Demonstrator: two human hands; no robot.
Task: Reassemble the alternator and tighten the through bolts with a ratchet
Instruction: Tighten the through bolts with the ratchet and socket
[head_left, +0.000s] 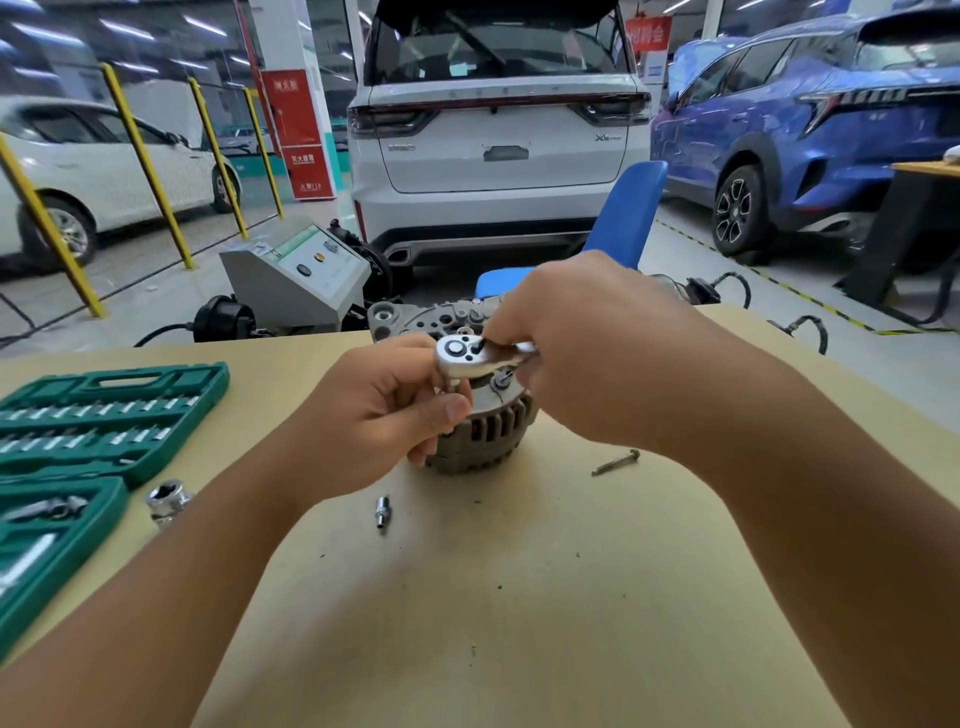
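Steel ratchet sat upright-driven on the alternator at mid-worktop, its handle running rightward into the closed right hand; the left hand pinched the socket below its head. One through bolt lay loose to the right.

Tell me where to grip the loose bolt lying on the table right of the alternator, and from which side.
Grip the loose bolt mid-shank, pinching from above. It lies flat on the table, head up-right, tip down-left, with bare surface all around, apart from the alternator, so fingers can close across its thin shank.
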